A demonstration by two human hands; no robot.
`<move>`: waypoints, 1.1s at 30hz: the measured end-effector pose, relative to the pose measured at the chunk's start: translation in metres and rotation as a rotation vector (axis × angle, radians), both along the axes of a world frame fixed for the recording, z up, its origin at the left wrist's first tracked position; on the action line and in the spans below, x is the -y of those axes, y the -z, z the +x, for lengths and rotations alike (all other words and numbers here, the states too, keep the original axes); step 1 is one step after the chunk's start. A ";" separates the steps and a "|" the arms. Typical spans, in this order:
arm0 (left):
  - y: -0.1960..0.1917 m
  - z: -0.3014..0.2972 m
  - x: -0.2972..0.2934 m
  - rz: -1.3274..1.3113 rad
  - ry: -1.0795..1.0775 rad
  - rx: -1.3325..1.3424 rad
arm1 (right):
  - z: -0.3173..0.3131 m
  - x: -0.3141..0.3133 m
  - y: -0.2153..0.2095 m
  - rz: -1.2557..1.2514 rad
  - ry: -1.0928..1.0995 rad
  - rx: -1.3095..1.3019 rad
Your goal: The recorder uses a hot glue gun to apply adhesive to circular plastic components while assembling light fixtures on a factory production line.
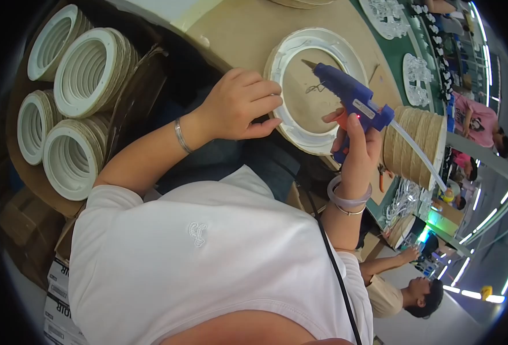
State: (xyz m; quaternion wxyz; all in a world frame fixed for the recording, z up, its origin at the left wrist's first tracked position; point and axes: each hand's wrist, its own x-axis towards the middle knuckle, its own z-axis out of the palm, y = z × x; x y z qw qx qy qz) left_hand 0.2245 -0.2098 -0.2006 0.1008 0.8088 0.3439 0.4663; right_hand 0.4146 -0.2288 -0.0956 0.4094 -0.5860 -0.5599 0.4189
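Note:
My right hand [354, 138] is wrapped round the grip of a blue hot glue gun [349, 86], with fingers at its orange trigger. A translucent glue stick [418, 154] sticks out of its back end. The gun is over a white ring [291, 60] with a rope-like beige outer side, which lies flat on the table; its nozzle points to the far left. At the ring's left rim is my left hand [242, 103], fingers bent and thumb apart, with nothing seen in it. Whether its fingertips touch the rim I cannot tell.
A carton [130, 98] on the left holds several stacked white rings [87, 72]. To the right stands a beige-wrapped stack of rings [412, 146], near orange-handled pliers [382, 179]. A black cable [331, 253] runs across my shirt. Other people work at the right.

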 end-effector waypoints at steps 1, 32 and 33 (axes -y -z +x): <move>0.002 0.000 -0.001 0.001 0.030 0.005 | -0.002 0.000 0.001 -0.037 -0.013 0.012; 0.007 0.002 -0.007 0.037 0.059 -0.004 | -0.007 0.002 0.010 -0.153 -0.019 0.131; 0.008 0.002 -0.007 0.041 0.058 0.007 | -0.007 0.002 0.009 -0.150 -0.003 0.144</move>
